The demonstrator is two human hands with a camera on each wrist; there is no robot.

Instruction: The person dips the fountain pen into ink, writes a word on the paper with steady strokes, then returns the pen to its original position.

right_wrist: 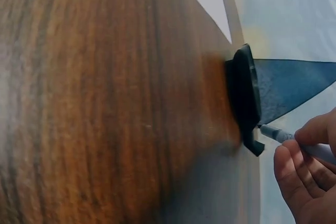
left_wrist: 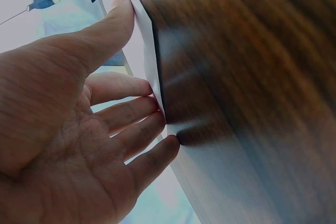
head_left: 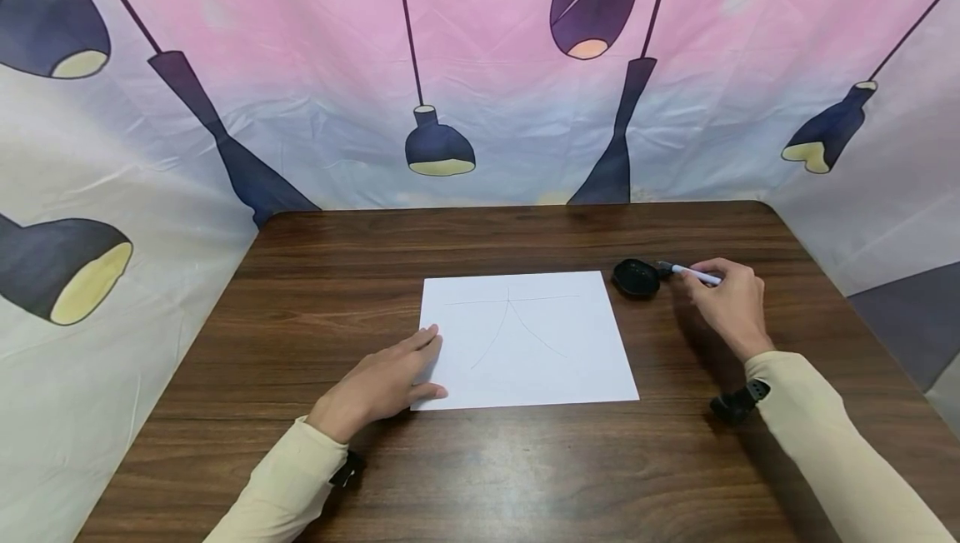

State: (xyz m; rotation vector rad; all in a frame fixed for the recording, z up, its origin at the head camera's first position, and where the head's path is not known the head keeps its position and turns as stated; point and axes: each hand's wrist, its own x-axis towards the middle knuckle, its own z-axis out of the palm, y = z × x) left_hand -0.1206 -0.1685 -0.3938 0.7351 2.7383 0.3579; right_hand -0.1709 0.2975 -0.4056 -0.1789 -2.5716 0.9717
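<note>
A white sheet of paper (head_left: 540, 376) lies on the table, bearing a thin drawn line across its upper part, a short upright stroke and two curves spreading downward. My left hand (head_left: 386, 381) rests on the sheet's left edge, fingers extended; in the left wrist view the fingertips (left_wrist: 170, 142) touch down along the paper's border. Right of the sheet sits a small black dish (head_left: 636, 278) with a short lip. My right hand (head_left: 731, 301) pinches a slim white brush pen (head_left: 697, 274), its dark tip at the dish's lip in the right wrist view.
The brown wooden table (head_left: 540, 476) has rounded far corners. Behind it and at the sides hangs a pastel cloth (head_left: 517, 135) printed with dark lamps. A black band (head_left: 738, 401) is worn at the right wrist, another (head_left: 347, 470) at the left.
</note>
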